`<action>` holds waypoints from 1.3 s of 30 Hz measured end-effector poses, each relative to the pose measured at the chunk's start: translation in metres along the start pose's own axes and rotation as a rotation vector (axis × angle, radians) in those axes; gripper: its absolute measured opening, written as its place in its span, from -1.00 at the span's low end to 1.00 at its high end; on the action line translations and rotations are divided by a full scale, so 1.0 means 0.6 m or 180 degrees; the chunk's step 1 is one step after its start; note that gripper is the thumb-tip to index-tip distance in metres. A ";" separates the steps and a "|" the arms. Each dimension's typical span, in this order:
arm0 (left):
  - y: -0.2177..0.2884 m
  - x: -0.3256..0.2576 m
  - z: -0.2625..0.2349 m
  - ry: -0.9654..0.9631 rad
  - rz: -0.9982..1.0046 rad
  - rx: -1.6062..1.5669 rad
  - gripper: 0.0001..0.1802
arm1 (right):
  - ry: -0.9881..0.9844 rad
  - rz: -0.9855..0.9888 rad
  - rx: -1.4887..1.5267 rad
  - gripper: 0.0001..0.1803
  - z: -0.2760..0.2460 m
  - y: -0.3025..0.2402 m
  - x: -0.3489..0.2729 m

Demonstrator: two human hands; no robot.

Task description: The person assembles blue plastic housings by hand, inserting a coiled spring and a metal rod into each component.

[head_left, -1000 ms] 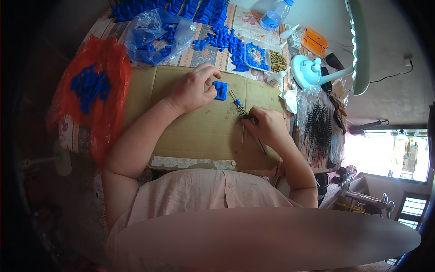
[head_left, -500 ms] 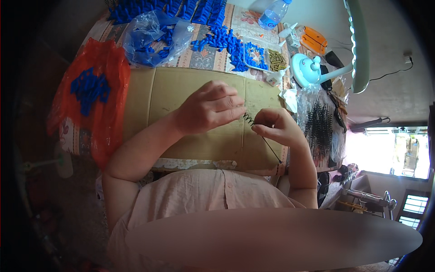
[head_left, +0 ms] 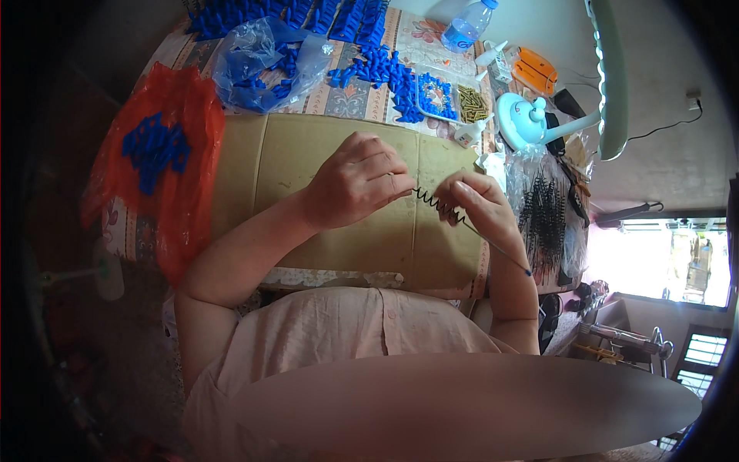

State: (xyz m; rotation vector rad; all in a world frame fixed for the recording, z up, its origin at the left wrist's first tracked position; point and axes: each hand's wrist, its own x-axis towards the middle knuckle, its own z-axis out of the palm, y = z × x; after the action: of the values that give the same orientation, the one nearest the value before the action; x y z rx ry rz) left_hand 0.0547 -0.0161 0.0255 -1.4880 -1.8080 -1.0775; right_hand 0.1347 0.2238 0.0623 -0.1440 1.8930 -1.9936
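A thin black wire coil [head_left: 435, 202] runs between my two hands above a brown cardboard sheet [head_left: 331, 250]. My left hand [head_left: 362, 177] is closed, its fingertips pinching the coil's left end; whatever else lies inside that fist is hidden. At the coil's right part, my right hand [head_left: 485, 204] has its fingers curled around the wire, with the thumb on the upper side. Past the coil, a straight stem [head_left: 496, 246] slants down across my right wrist to a small dark tip.
An orange-red plastic bag [head_left: 196, 154] bears blue pieces [head_left: 156, 146] at left. Farther back are a clear bag [head_left: 262, 65], a tray of small blue parts [head_left: 436, 96], brass-coloured pieces [head_left: 472, 104], a white bottle [head_left: 468, 135] and a lamp [head_left: 523, 119]. Many black coils [head_left: 543, 215] lie at right.
My right hand has moved right and turned, so more of the coil shows between my hands. The straight stem has swung right, over my wrist. My left hand stays nearly in place.
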 end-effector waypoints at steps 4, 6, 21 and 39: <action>0.003 0.004 0.004 0.0186 -0.0198 -0.0262 -0.77 | 0.0587 -0.0989 -0.1190 -0.69 0.026 0.024 0.012; 0.004 0.005 0.005 0.0279 -0.0252 -0.0327 -0.76 | 0.0624 -0.1011 -0.1281 -0.67 0.039 0.020 0.019; 0.003 0.000 0.003 0.0337 -0.0155 -0.0177 -0.69 | 0.0850 -0.0950 -0.0357 -0.84 0.074 0.037 0.033; -0.074 -0.023 -0.031 -0.0637 -0.2467 -0.0900 -0.81 | 0.1111 -0.1923 -0.2583 -0.89 0.037 -0.019 0.087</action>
State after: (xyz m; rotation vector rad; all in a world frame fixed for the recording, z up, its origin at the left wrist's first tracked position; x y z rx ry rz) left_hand 0.0133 -0.0418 0.0132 -1.0602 -2.5595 -1.6400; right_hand 0.0919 0.1852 0.0655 -0.6891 3.0850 -1.4656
